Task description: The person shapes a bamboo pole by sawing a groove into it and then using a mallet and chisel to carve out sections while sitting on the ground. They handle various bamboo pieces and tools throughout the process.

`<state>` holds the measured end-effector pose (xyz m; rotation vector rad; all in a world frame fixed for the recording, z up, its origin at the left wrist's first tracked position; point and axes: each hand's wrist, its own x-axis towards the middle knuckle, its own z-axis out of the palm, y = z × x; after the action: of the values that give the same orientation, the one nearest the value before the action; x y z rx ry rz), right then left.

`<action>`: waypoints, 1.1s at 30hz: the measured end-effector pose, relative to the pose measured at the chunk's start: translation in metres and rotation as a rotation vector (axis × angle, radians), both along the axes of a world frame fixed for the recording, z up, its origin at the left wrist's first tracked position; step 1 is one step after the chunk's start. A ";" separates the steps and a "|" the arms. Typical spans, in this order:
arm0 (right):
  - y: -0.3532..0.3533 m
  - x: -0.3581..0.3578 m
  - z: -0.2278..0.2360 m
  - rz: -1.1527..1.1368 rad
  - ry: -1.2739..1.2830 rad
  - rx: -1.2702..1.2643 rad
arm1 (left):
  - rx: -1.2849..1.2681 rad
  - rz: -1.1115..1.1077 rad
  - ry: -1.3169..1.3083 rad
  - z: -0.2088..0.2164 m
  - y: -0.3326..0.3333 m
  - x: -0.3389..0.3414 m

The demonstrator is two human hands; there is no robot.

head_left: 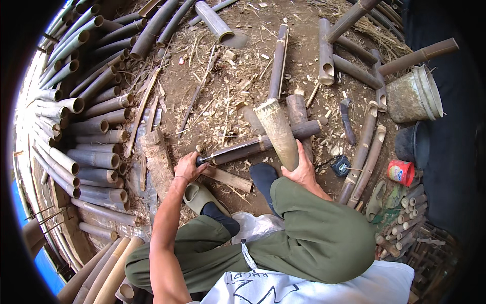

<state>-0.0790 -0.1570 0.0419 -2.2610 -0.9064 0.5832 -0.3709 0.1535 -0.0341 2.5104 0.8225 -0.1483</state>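
My left hand (187, 167) is closed around the dark handle of a long, narrow-bladed tool (235, 148). Its metal blade lies along a dark bamboo pole (298, 130) on the ground in front of me. In my right hand (302, 171) is a thick, pale bamboo club (275, 126), gripped at its narrow near end. Its wider, rough end points away from me and crosses over the pole. Whether the club touches the pole cannot be told. Close to my left hand lie a split bamboo strip (228, 178) and a rough wooden block (158, 162).
Cut bamboo poles (101, 159) are stacked along the left. To the right are a bamboo frame (354, 71), a curved knife (346, 121), a dirty white bucket (412, 96), a dark bucket (411, 142) and a red container (400, 172). Chips litter the dirt floor (202, 66).
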 end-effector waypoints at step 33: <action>-0.204 -0.031 0.052 -0.610 0.215 0.253 | -0.068 -0.039 0.028 0.067 -0.115 0.198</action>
<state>-0.1104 -0.3615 0.0944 -2.0450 -0.1483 0.3907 -0.1730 0.0381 0.0327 2.4662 0.7675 -0.2216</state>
